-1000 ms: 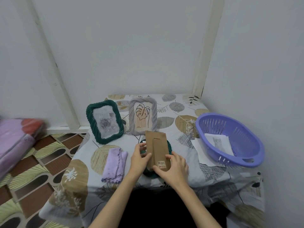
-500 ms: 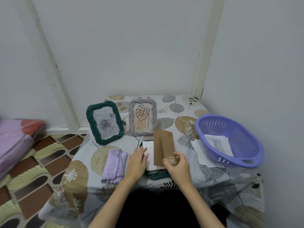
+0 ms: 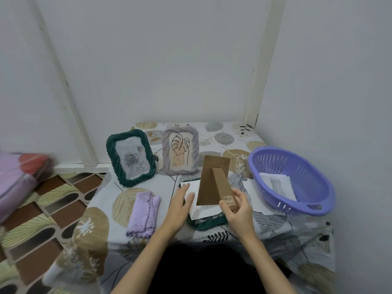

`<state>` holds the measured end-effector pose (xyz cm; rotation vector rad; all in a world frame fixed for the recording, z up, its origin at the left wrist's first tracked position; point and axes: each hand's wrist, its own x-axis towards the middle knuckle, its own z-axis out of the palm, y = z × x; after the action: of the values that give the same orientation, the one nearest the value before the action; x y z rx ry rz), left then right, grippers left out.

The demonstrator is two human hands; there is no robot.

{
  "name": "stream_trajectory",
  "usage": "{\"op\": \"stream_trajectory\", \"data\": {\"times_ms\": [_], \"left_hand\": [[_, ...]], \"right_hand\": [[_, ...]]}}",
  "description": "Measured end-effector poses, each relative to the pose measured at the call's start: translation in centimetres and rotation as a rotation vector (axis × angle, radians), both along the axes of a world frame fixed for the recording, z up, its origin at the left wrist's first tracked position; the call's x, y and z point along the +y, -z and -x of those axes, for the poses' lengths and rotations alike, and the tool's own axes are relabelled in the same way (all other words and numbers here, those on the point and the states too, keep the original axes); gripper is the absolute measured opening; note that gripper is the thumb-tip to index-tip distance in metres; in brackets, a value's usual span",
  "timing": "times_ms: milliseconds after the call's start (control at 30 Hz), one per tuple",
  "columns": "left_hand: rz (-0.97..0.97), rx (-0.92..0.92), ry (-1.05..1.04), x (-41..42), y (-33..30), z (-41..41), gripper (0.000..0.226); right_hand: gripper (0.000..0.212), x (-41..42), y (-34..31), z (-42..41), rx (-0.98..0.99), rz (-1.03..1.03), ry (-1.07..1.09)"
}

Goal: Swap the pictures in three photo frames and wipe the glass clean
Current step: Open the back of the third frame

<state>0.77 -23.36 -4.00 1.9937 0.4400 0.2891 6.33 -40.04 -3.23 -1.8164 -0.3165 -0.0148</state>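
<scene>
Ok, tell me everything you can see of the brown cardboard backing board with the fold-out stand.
The brown cardboard backing board is a flat rectangle that looks like plain kraft card. A narrow stand strip runs down its middle, with a small printed label near the lower end. It is lifted off and tilted, upper edge away from the person, above the face-down dark green frame and the white sheet lying in it. The right hand pinches its lower right end; the left hand rests flat on the frame's left side.

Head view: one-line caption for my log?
Right hand lifts cardboard backing off face-down green frame; left hand steadies it.
</scene>
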Motion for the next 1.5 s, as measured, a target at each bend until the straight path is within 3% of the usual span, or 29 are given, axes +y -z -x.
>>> {"op": "stream_trajectory", "data": {"times_ms": [33, 67, 167, 333, 467, 533, 600, 667, 767, 900, 1033, 1267, 1400, 1500], "left_hand": [[0.216, -0.052, 0.023, -0.3, -0.7, -0.2, 0.048], [0.313, -0.084, 0.056, -0.5, -1.3, -0.3, 0.047], [0.281, -0.154, 0.109, -1.0, -1.9, -0.6, 0.045], [0.566, -0.226, 0.169, -1.6, -2.5, -0.3, 0.045], [0.611, -0.235, 0.285, -1.5, -3.2, -0.3, 0.048], [0.485, -0.195, 0.271, -1.5, -3.2, -0.5, 0.041], [0.027, -0.073, 0.129, -0.8, -2.1, -1.1, 0.036], [-0.479, 0.183, 0.038, 0.1, -0.2, -1.2, 0.05], [-0.724, 0.442, 0.132, 1.2, 1.6, -0.4, 0.062], [-0.87, 0.527, 0.163, 2.3, 1.9, 0.3, 0.073], [-0.937, 0.567, 0.197, 4.5, 1.2, 1.0, 0.064], [-0.861, 0.542, 0.298, 6.2, 0.8, 1.9, 0.065], [-0.822, 0.51, 0.295, 6.5, 1.3, 1.8, 0.066], [-0.727, 0.429, 0.252, 6.5, 1.6, 1.7, 0.065]], "right_hand": [[0.04, 0.0, 0.1, 0.1, -0.012, 0.012, -0.014], [0.041, 0.0, 0.1, 0.2, -0.013, 0.016, -0.024], [0.045, 0.2, -0.2, 0.5, -0.036, 0.005, -0.046], [0.06, 0.3, -0.3, 0.9, -0.108, 0.039, -0.051], [0.089, 0.3, -0.6, 0.5, -0.088, 0.119, -0.085], [0.091, 0.1, -0.8, 0.3, -0.03, 0.116, -0.073], [0.09, -0.4, -0.9, 0.1, 0.021, 0.112, -0.044], [0.09, -1.2, -0.8, -0.4, 0.04, 0.14, -0.022], [0.086, -2.5, -0.4, -1.1, 0.059, 0.21, -0.035], [0.075, -3.5, 0.4, -2.1, 0.027, 0.371, -0.065], [0.077, -4.1, 1.0, -3.0, 0.029, 0.604, -0.062], [0.081, -2.2, 2.4, -2.1, -0.153, 0.999, -0.094], [0.084, -1.0, 3.6, -1.4, -0.208, 1.107, -0.048], [0.073, -0.7, 3.5, -1.4, -0.183, 1.115, -0.019]]}}
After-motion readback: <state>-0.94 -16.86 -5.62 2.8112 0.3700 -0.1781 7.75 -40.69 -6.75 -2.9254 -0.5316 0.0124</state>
